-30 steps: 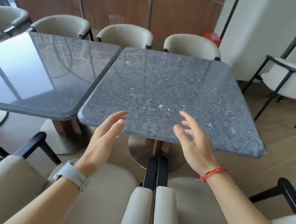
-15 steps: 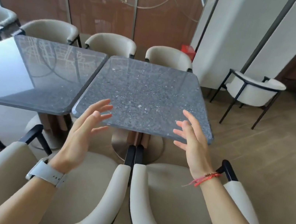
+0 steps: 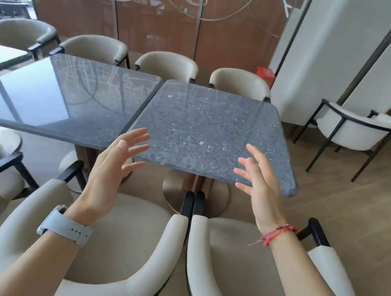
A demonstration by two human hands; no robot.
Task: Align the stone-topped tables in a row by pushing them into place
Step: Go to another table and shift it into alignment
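Note:
A speckled grey stone-topped table (image 3: 208,126) stands ahead on a round metal base, turned slightly, so its near left corner juts past the neighbour. Its left edge meets a second, glossier stone-topped table (image 3: 69,99), and a third top shows at the far left. My left hand (image 3: 115,163), a pale watch on its wrist, hovers open with spread fingers just short of the speckled table's near left corner. My right hand (image 3: 258,181), with a red cord bracelet, is raised open in front of the near right edge. Neither hand touches the table.
Two cream armchairs (image 3: 106,249) (image 3: 245,278) with black frames stand side by side between me and the tables. More cream chairs (image 3: 166,65) line the far side. Another armchair (image 3: 353,129) stands at the right on wood floor, by a white pillar (image 3: 314,51).
My view has pulled back and up from the tables, so the two near chairs now show fully. Both hands have drawn back from the near edge and spread their fingers.

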